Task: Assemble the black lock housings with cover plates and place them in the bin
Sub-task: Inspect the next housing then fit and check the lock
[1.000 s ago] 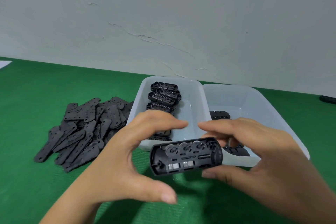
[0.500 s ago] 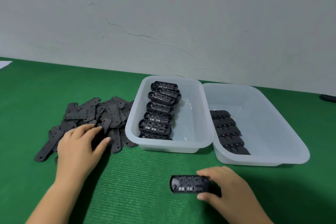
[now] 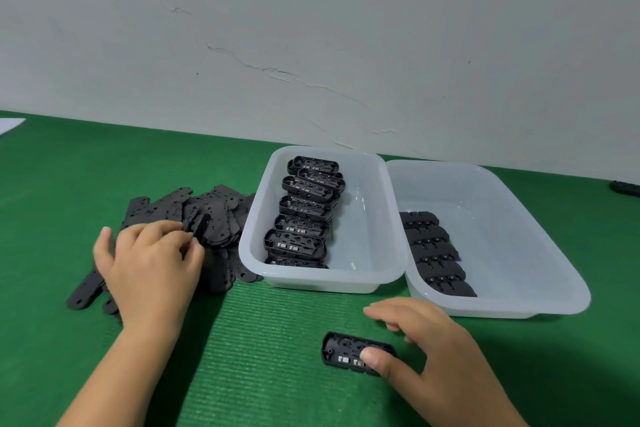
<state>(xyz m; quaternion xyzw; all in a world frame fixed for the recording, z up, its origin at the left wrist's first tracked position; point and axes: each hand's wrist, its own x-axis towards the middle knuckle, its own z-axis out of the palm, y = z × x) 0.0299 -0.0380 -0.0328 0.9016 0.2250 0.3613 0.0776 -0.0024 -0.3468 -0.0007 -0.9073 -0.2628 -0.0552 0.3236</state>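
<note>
One open black lock housing [image 3: 341, 350] lies on the green mat in front of the bins, its inner parts facing up. My right hand [image 3: 436, 357] rests beside it with the thumb pressed on its right end and the fingers spread straight above the mat. My left hand [image 3: 149, 267] sits on the pile of flat black cover plates [image 3: 214, 215], fingers curled and pinching at one plate's edge. The left white bin [image 3: 322, 279] holds a row of open housings [image 3: 301, 215]. The right white bin [image 3: 519, 253] holds a row of covered housings [image 3: 436, 256] along its left side.
The two bins stand side by side against the grey wall, touching each other. A small black object [image 3: 625, 188] lies at the far right edge of the mat. A white sheet corner [image 3: 10, 123] shows at the far left.
Both hands held the housing up a second ago. It now lies on the mat, my right fingers have straightened off it, and my left hand has gone to the plate pile and curled.
</note>
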